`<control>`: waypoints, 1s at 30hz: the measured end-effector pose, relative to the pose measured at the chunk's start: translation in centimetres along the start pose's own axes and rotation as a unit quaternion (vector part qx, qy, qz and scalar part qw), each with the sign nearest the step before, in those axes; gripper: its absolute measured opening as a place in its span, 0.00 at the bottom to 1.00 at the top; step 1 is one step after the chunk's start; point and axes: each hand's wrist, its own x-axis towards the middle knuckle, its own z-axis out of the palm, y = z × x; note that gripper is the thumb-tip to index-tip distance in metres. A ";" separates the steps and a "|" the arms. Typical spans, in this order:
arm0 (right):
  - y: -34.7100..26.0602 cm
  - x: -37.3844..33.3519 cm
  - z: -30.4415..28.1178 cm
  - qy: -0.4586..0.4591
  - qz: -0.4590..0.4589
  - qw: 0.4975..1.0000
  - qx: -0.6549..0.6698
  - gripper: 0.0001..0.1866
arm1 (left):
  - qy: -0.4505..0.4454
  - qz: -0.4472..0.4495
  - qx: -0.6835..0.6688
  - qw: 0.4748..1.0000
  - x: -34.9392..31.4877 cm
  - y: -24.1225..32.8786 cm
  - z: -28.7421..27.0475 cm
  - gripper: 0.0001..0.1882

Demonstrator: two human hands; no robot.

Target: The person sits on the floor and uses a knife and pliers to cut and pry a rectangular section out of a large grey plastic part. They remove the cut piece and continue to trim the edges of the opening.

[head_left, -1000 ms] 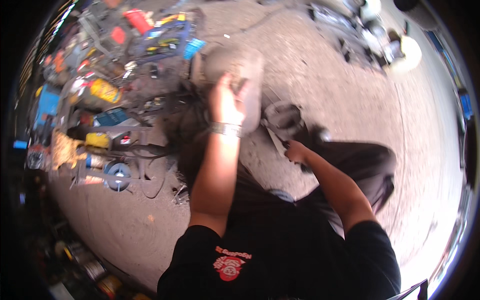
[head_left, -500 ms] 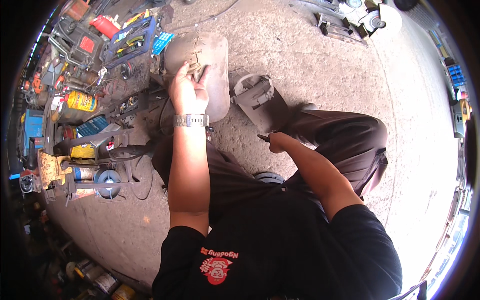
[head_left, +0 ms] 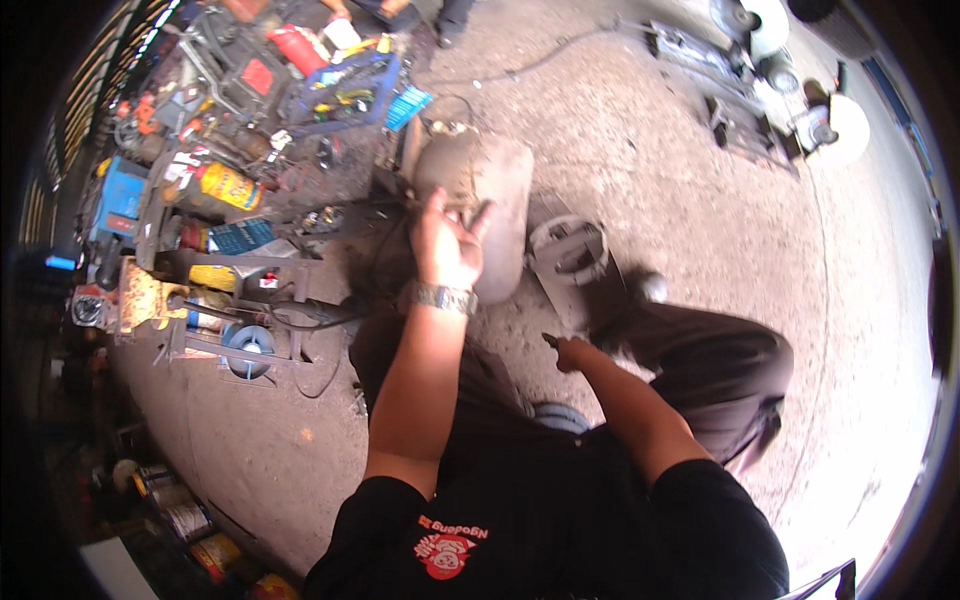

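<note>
My left hand [head_left: 447, 248], with a watch on its wrist, is at the middle of a dusty grey-brown panel [head_left: 503, 225] with rounded corners. Thumb and fingers are parted around a small tan piece on the panel; blur hides its detail. Between my knees, my right hand [head_left: 572, 354] is closed on a short, thin dark object [head_left: 551, 341], whose tip points up and left. Right of the panel, a grey welding mask [head_left: 570, 295] lies on the floor, its round headband facing up.
Tools and parts crowd the left: a blue crate [head_left: 345, 92], a yellow bottle [head_left: 230, 186], a rusty vise-like block [head_left: 150, 295] and a metal frame [head_left: 300, 325]. A cable [head_left: 560, 50] crosses the floor. Machines with white discs [head_left: 845, 125] stand far right. Another person's hand [head_left: 338, 8] shows at the top.
The whole view has shifted, so the panel, mask and both hands appear lower and further right. Another person has come into view at the top. Both hands keep much the same pose.
</note>
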 end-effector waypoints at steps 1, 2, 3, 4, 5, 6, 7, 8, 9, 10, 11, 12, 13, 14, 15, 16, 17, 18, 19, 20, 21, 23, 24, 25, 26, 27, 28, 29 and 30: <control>0.5 1.0 -0.1 -0.012 0.005 1.000 -0.009 0.29 | 0.003 -0.010 0.005 1.000 0.1 -0.4 0.2 0.16; 1.1 2.2 -0.1 -0.024 0.010 1.000 -0.016 0.28 | 0.004 -0.020 0.010 1.000 0.4 -1.0 0.2 0.16; 0.1 2.1 -0.9 -0.036 0.002 0.999 -0.029 0.29 | 0.018 -0.018 0.012 1.000 0.5 -0.8 -0.7 0.16; 1.2 3.2 -0.8 0.006 -0.013 0.999 -0.029 0.27 | 0.015 -0.029 0.018 0.999 0.8 -1.4 -0.1 0.15; 2.3 4.7 -1.2 0.047 -0.030 0.998 -0.030 0.26 | 0.015 -0.038 0.024 0.999 1.0 -1.9 0.4 0.14; 1.4 5.2 -2.8 0.102 -0.013 0.995 0.005 0.24 | 0.022 -0.026 0.023 0.999 1.2 -1.8 -0.6 0.13; 0.6 5.1 -4.4 0.153 0.007 0.987 0.042 0.23 | 0.030 -0.018 0.021 0.999 1.5 -1.9 -1.4 0.12; 0.9 4.9 -5.4 0.202 0.036 0.975 0.082 0.22 | 0.044 -0.017 0.013 0.999 1.5 -2.2 -1.5 0.10; 0.9 5.3 -7.0 0.314 0.039 0.945 0.087 0.19 | 0.084 -0.023 0.019 0.996 1.8 -2.1 -1.5 0.09; 2.2 5.7 -8.6 0.429 0.048 0.898 0.091 0.19 | 0.082 -0.020 0.025 0.996 1.7 -2.6 -0.9 0.09; 1.6 5.5 -11.1 0.457 0.088 0.870 0.161 0.18 | 0.090 -0.011 0.031 0.995 1.6 -2.7 -1.2 0.08; 3.2 6.1 -14.9 0.460 0.097 0.880 0.070 0.19 | 0.084 -0.026 0.012 0.996 1.0 -3.0 0.1 0.08; 5.6 6.5 -18.8 0.466 0.115 0.877 -0.021 0.20 | 0.072 -0.048 -0.007 0.996 0.5 -3.7 1.7 0.07; 13.0 6.3 -24.0 0.650 0.076 0.755 -0.033 0.20 | 0.012 -0.082 -0.025 0.996 -0.7 -5.5 5.6 0.07; 0.7 4.5 -25.1 0.511 0.032 0.807 0.295 0.20 | 0.083 -0.047 -0.024 0.995 -0.3 -3.8 0.9 0.07; -2.4 2.4 -28.5 0.491 -0.022 0.797 0.352 0.21 | 0.072 -0.052 -0.024 0.996 -1.1 -3.7 0.9 0.06; -5.4 0.7 -31.3 0.467 -0.059 0.777 0.418 0.20 | 0.056 -0.059 -0.021 0.996 -1.9 -3.6 1.1 0.06; -7.6 -0.7 -33.6 0.555 -0.095 0.768 0.305 0.20 | 0.054 -0.063 -0.010 0.997 -3.2 -3.0 1.7 0.05; -9.0 -1.1 -36.3 0.561 -0.106 0.780 0.256 0.19 | 0.049 -0.071 -0.020 0.996 -3.3 -2.6 1.6 0.05; -12.1 -2.2 -38.0 0.535 -0.116 0.802 0.240 0.19 | 0.056 -0.079 -0.032 0.995 -3.1 -2.2 0.6 0.05; -15.5 -3.4 -39.1 0.542 -0.126 0.817 0.153 0.19 | 0.066 -0.087 -0.046 0.993 -3.0 -1.8 -0.5 0.05; -20.0 -3.5 -41.5 0.489 -0.128 0.860 0.061 0.19 | 0.079 -0.089 -0.058 0.991 -1.6 -1.8 -2.9 0.04; -21.4 -2.0 -42.3 0.465 -0.154 0.871 0.037 0.19 | 0.088 -0.084 -0.059 0.991 -1.3 -1.5 -3.7 0.03; -22.7 -0.4 -43.3 0.442 -0.180 0.879 0.013 0.20 | 0.096 -0.078 -0.058 0.991 -0.9 -1.2 -4.4 0.03; -23.9 1.3 -44.2 0.425 -0.191 0.885 -0.010 0.19 | 0.108 -0.085 -0.047 0.989 -1.1 -0.7 -4.2 0.03; -25.3 3.2 -44.9 0.408 -0.201 0.890 -0.034 0.19 | 0.115 -0.083 -0.047 0.989 -1.1 -0.5 -4.0 0.03; -26.2 5.3 -45.5 0.409 -0.216 0.884 -0.061 0.19 | 0.122 -0.082 -0.046 0.988 -1.0 -0.5 -3.9 0.03; -28.2 5.9 -45.7 0.392 -0.226 0.889 -0.074 0.19 | 0.133 -0.079 -0.046 0.987 -0.8 -0.4 -4.1 0.03; -29.5 8.2 -45.9 0.393 -0.238 0.884 -0.083 0.19 | 0.159 -0.091 -0.074 0.980 -0.7 -0.4 -4.0 0.04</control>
